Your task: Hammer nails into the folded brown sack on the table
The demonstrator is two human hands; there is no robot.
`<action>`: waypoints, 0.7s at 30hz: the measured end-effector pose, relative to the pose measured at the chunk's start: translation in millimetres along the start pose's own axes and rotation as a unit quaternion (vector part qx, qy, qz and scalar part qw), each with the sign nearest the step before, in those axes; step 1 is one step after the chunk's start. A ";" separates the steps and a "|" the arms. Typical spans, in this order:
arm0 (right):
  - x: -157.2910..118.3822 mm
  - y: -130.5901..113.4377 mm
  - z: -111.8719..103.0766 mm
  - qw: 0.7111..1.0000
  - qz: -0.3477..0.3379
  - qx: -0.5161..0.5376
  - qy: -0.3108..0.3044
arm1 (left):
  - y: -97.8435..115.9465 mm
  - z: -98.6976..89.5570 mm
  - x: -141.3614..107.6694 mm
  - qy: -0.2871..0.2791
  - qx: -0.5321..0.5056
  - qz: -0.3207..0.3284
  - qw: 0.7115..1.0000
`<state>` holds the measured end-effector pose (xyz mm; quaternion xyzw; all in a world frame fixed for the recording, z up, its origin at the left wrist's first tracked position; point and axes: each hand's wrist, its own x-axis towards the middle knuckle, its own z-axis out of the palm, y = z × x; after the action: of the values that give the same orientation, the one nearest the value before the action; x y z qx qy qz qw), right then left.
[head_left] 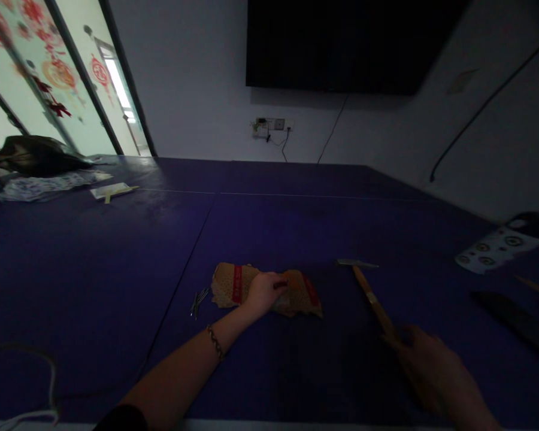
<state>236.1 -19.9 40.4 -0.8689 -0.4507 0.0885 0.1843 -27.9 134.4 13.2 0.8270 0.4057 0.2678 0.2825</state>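
Note:
My right hand (431,365) is wrapped round the wooden handle of a hammer (375,302). Its narrow metal head points away from me, just above or on the blue tabletop. My left hand (265,291), with a chain bracelet at the wrist, rests over a torn piece of brown cardboard (224,284) with red printed bands. The left fingers are curled and pressed together; whatever they may hold is hidden. Left of the cardboard lies a small group of nails (199,301).
A patterned white object (489,248) and a dark flat strip (512,317) lie at the right. A white cable (49,383) loops at the front left. Far left are a dark bag (38,154) and a white packet (112,190). A wall with a screen (341,48) stands behind the table.

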 end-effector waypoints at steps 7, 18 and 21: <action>21.9 20.5 0.3 0.973 0.066 0.180 -0.128 | -1.7 -0.6 0.0 -0.002 0.004 0.003 1.000; -10.4 -26.2 12.3 0.825 0.069 0.536 -0.166 | -2.5 -1.6 2.3 -0.008 0.045 0.007 0.999; -37.5 -36.8 10.7 0.810 0.058 0.567 -0.138 | -2.6 -1.5 2.7 -0.005 0.043 0.009 0.999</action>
<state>183.4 -28.6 44.9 -0.6133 -0.2895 0.4577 0.5749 -28.8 138.4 13.1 0.8434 0.4079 0.2485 0.2461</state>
